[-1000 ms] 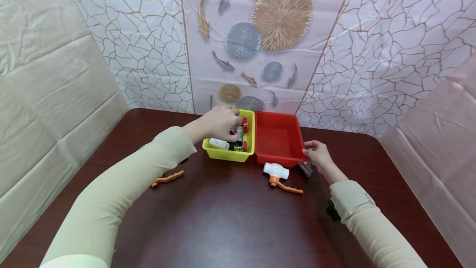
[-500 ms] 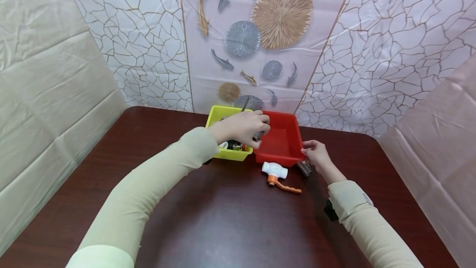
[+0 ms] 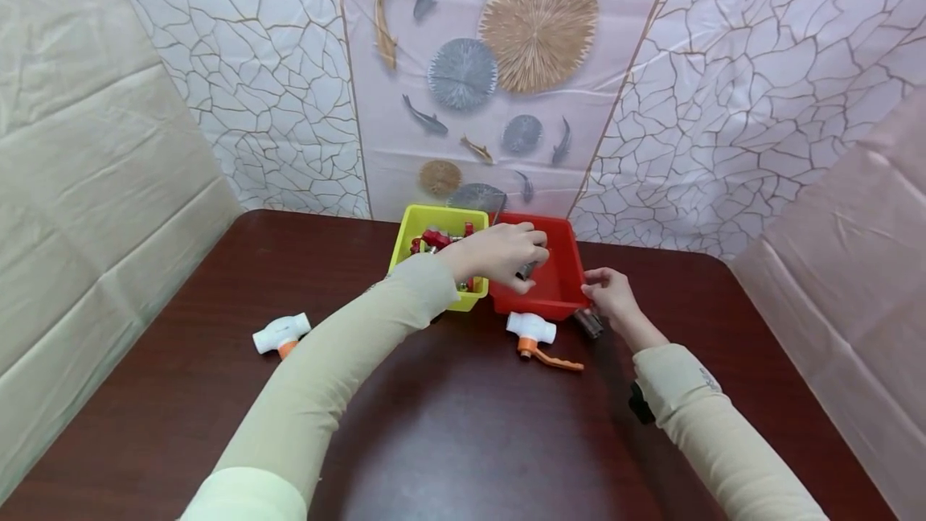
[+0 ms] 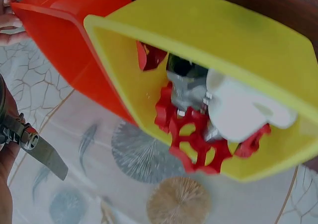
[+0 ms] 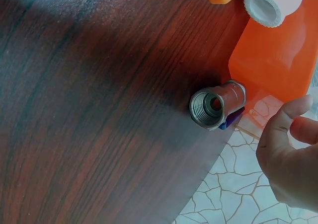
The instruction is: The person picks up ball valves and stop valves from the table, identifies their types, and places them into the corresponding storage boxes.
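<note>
Over the red bin (image 3: 544, 310), my left hand (image 3: 499, 254) grips a metal ball valve (image 3: 526, 270). Its flat lever (image 4: 47, 159), with a nut at the pivot, sticks out beyond the hand in the left wrist view. My right hand (image 3: 611, 296) pinches the red bin's right rim near the front corner. Left of it and touching is the yellow bin (image 4: 223, 23), holding red handwheel valves (image 4: 196, 142) and a white plastic fitting (image 4: 238, 110). A short threaded metal valve (image 5: 218, 105) lies on the table by the red bin's corner, below my right hand.
In front of the red bin lies a white valve with an orange lever (image 3: 531, 330). Another white valve (image 3: 280, 333) sits at the left, partly behind my left sleeve. A patterned cloth wall (image 3: 535, 167) rises behind the bins.
My left hand has come up out of the yellow bin with the ball valve and moved right, over the red bin. My right hand has stayed at the red bin's rim.
</note>
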A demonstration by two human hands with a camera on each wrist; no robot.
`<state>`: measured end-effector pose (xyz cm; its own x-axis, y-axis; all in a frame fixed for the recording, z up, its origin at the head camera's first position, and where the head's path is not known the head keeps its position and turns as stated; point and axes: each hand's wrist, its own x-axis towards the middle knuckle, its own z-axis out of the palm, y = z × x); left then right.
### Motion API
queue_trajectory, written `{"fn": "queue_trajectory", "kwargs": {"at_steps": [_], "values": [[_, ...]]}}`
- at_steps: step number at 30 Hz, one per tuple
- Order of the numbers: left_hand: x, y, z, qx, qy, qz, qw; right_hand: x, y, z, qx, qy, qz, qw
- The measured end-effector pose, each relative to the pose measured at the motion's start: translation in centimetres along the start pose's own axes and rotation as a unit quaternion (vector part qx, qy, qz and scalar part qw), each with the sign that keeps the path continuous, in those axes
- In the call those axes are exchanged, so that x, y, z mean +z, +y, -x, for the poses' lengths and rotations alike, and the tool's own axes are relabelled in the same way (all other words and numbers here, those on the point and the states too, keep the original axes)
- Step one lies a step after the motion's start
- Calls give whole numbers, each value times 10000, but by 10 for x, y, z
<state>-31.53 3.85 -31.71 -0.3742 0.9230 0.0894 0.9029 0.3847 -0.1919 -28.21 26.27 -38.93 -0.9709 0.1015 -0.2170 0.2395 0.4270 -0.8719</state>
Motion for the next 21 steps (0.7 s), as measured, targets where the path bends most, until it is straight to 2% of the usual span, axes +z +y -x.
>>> {"fn": "queue_trajectory", "kwargs": {"at_steps": [6,12,17,21], "values": [[13,0,-12,-27,35,123,9999,-5,2,-2,23,-59,-85,9999],[34,3,-23,19,38,160,9999,-6,4,-2,60,-96,-143,9998],[47,8,-30,-116,94,286,9995,-3,5,-2,110,-71,-227,9997],[53,10,-39,-349,171,497,9980,-2,6,-2,88,-22,-366,9993]]}}
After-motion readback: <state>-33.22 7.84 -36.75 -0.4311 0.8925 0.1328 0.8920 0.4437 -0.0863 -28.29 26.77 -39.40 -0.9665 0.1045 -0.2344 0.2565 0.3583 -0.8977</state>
